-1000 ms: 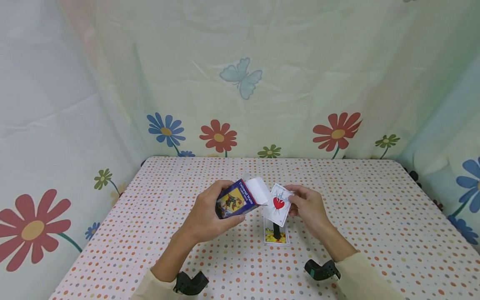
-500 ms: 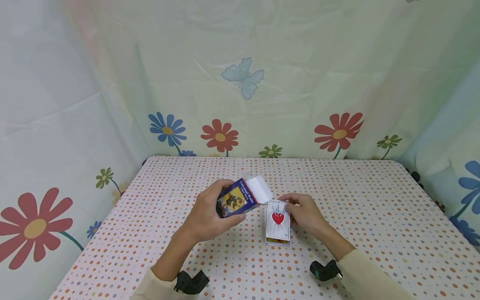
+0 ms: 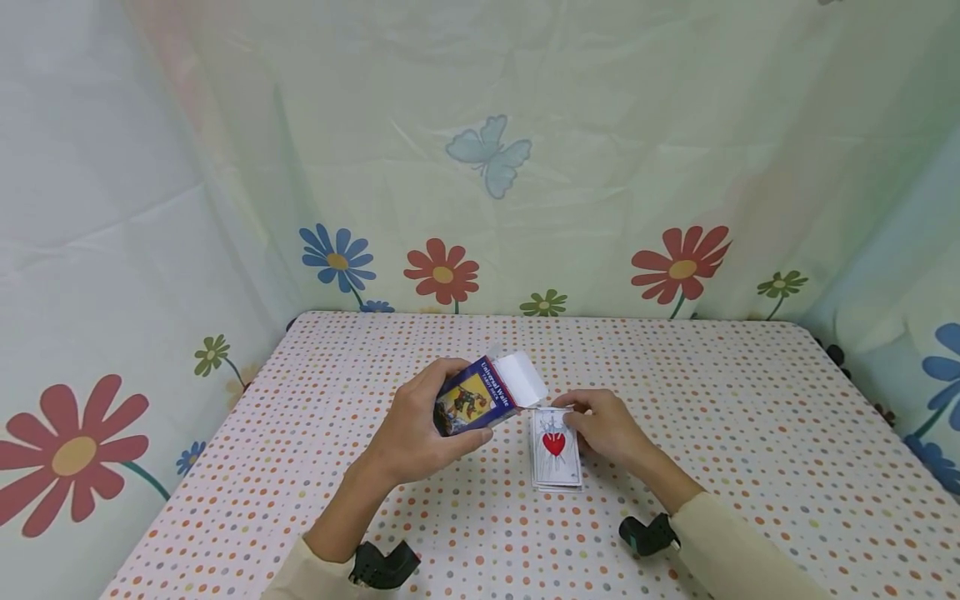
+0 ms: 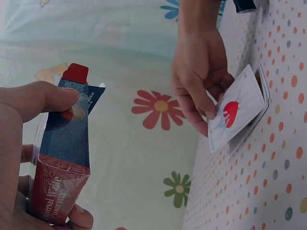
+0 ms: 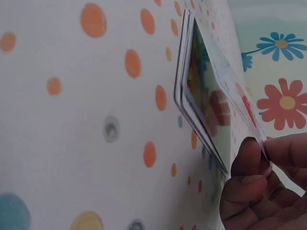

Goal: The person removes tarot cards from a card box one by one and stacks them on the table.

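A blue-and-red tarot box [image 3: 474,398] with its white flap [image 3: 521,380] raised is gripped by my left hand [image 3: 416,425], held tilted above the table. The left wrist view shows the box's red end, and the thumb pressing its blue side. My right hand [image 3: 607,425] pinches the upper right part of a tarot card [image 3: 556,458] with a red heart pierced by swords. That card lies over a small pile of cards [image 5: 204,127] on the table. In the right wrist view the card slants up from the pile toward the pinching fingers [image 5: 254,160]. The box's inside is hidden.
The table [image 3: 300,467] wears a white cloth with coloured dots. Flowered curtains [image 3: 585,167] hang behind it and at both sides. Dark wrist devices [image 3: 384,565] sit on both forearms.
My right hand has brought the heart card down and straightened it over the pile, covering the yellow card picture seen before. The left hand and box have barely moved.
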Tool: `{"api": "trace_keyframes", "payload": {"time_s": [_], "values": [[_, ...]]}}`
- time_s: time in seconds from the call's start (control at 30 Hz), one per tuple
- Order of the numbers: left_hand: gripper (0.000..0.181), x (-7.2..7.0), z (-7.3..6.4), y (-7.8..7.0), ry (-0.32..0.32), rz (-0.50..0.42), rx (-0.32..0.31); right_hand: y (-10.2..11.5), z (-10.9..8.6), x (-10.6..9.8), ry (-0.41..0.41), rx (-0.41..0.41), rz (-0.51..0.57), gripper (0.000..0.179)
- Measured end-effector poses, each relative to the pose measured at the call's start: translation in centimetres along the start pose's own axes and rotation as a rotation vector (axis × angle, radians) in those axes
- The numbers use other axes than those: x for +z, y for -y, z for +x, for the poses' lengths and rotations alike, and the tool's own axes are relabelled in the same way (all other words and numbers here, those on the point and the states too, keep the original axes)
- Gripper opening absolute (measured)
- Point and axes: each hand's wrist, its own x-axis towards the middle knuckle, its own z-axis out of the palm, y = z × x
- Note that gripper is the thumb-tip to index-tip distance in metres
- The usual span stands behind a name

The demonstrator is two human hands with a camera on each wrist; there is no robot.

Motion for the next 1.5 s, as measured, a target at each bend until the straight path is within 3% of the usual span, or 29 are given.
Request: {"api": "trace_keyframes", "payload": {"time_s": [0.1,0.3,0.4,0.9,1.27,1.5], "values": [[0.069,0.0,-0.01,-0.04,0.001,0.004,-0.002,0.01,0.14,0.17,0.004,-0.015,-0.068,0.025],[0.069,-0.01,-0.02,-0.09,0.001,0.002,-0.005,-0.15,0.27,0.52,-0.036,-0.051,-0.341,0.025],[0.069,-0.02,-0.02,-0.09,0.002,0.0,-0.009,-0.21,0.33,0.71,-0.042,-0.054,-0.404,0.024],[0.069,-0.07,0.05,-0.08,-0.003,-0.008,0.008,-0.08,0.43,0.9,-0.041,-0.067,-0.515,0.02],[0.069,-0.2,0.08,-0.13,-0.002,-0.017,0.013,-0.25,0.15,0.87,-0.052,-0.064,-0.476,0.022],[0.07,-0.22,0.03,-0.21,0.014,-0.017,-0.022,-0.21,0.08,0.74,-0.046,-0.065,-0.441,0.023]]}}
